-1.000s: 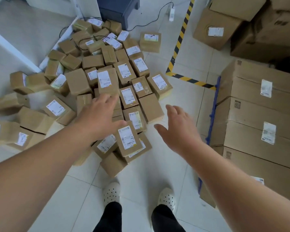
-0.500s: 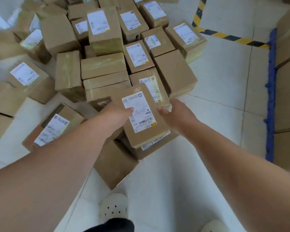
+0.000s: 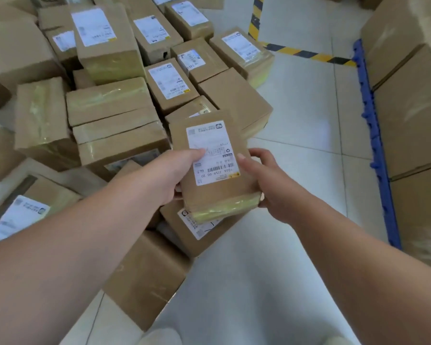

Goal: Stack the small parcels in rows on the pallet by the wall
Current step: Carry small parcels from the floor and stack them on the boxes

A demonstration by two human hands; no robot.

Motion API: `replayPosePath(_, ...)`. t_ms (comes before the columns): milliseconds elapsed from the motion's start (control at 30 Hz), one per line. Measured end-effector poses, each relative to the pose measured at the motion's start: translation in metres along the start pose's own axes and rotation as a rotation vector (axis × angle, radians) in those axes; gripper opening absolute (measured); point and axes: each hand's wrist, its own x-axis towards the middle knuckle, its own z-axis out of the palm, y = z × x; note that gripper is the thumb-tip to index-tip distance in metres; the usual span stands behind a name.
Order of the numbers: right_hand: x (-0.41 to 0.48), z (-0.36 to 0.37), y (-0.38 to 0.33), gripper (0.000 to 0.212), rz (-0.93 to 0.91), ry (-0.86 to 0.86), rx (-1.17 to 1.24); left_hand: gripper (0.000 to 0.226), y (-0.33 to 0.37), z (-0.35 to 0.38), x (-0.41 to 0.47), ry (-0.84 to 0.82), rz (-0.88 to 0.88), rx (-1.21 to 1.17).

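Observation:
A small brown parcel (image 3: 215,190) with a white shipping label is held between both hands, just above the near edge of the pile. My left hand (image 3: 171,174) grips its left side, thumb on the label. My right hand (image 3: 266,180) grips its right side, fingers curled under the edge. Under it lies another labelled parcel (image 3: 197,232). A heap of several small taped parcels (image 3: 115,113) covers the floor to the left and ahead. The blue pallet (image 3: 373,135) runs along the right, loaded with large cartons (image 3: 408,100).
White tiled floor (image 3: 301,125) lies open between the pile and the pallet. Yellow-black hazard tape (image 3: 306,54) marks the floor ahead. A plain brown parcel (image 3: 144,277) sits near my feet. A white shoe tip (image 3: 159,338) shows at the bottom edge.
Both hands reached down from above the pile, closed on the labelled parcel and have raised it slightly off the parcel beneath. The camera has moved closer to the pile.

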Motion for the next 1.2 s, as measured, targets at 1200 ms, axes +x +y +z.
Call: replayPosePath(1200, -0.079, -0.102, 0.094, 0.029, 0.119, 0.581, 0.627, 0.074, -0.055, 0.061, 0.085, -0.117, 0.149, 0.943)
